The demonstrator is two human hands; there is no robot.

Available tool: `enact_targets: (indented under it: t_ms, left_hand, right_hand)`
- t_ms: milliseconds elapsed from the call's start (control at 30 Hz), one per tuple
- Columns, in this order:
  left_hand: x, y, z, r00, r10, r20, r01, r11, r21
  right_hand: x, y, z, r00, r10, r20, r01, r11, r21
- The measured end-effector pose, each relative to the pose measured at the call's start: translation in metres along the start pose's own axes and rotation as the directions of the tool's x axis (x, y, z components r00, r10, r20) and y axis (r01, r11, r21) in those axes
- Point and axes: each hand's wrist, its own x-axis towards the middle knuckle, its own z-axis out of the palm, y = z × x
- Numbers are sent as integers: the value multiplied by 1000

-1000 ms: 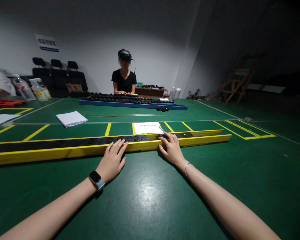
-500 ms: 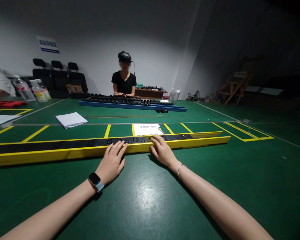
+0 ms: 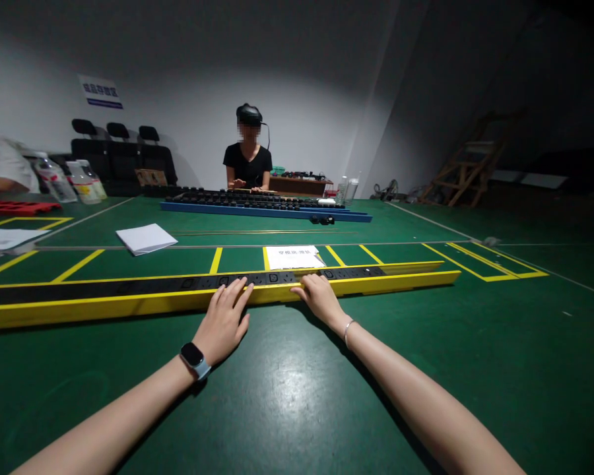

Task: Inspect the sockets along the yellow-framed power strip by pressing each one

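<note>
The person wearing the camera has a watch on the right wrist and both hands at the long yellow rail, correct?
Not quite: the head view shows the watch on the left wrist, not the right. The left hand and right hand are indeed both at the long yellow rail.

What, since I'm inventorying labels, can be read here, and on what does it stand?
"成品存放区", on the wall sign: likely reading, blurred.
"穿模块-滑轨", on the white card behind the yellow rail: likely reading, blurred.
Bottle labels: too small and blurred to read.
Watch: dark screen, nothing legible.
</note>
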Motion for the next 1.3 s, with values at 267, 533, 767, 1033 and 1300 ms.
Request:
enact_targets:
  t_ms: [267,533,767,1033,1300]
  left_hand:
    - [-2,1,0,999,-14,-29,14,1000,10]
    - [-1,-1,3,999,-44,-13,44,999,-4]
    - [0,-1,6,999,-34,-1,35,999,14]
    - [0,-1,5,1000,-20,-7,20,999,26]
    - [0,0,5,999,-37,-5,37,999,32]
  right_hand:
    - [-24,79,-17,998,36,50,-39,997,60]
    - [-33,88,-25,997,76,30,-78,995,55]
    - [-32,79,-24,994,112,16,-112,993,-42]
    - [-31,78,-23,994,113,-7,-113,989,-96]
    - [-32,74,-22,993,117,-15,-118,991,-61]
